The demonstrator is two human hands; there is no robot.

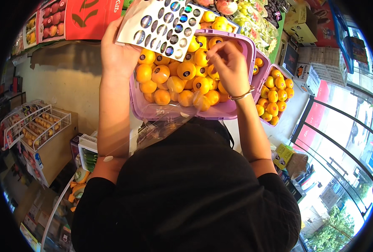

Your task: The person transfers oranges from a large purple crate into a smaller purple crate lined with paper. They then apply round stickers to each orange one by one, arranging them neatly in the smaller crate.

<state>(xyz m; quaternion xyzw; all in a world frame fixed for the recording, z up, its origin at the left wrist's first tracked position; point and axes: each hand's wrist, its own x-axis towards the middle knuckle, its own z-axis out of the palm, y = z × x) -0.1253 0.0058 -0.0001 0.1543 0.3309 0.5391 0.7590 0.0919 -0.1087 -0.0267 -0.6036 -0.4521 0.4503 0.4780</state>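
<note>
A white sheet of round, shiny dark stickers (163,27) is gripped along its left side by my left hand (118,52). The sheet hangs over the far left part of a purple plastic basket (253,50). Oranges (186,70) fill the basket, and several carry a small dark round sticker. Above the basket's right side is my right hand (230,67), its fingers bent and pinched together close to the fruit. Anything between those fingertips is too small to make out. Clear plastic film (165,122) lies across the basket's near edge.
To the right stands another purple basket of oranges (274,96). Grapes (247,19) and pomegranates (226,6) sit at the back. A red box (90,19) and boxed red fruit (52,19) are far left. A white wire rack (48,126) stands at left.
</note>
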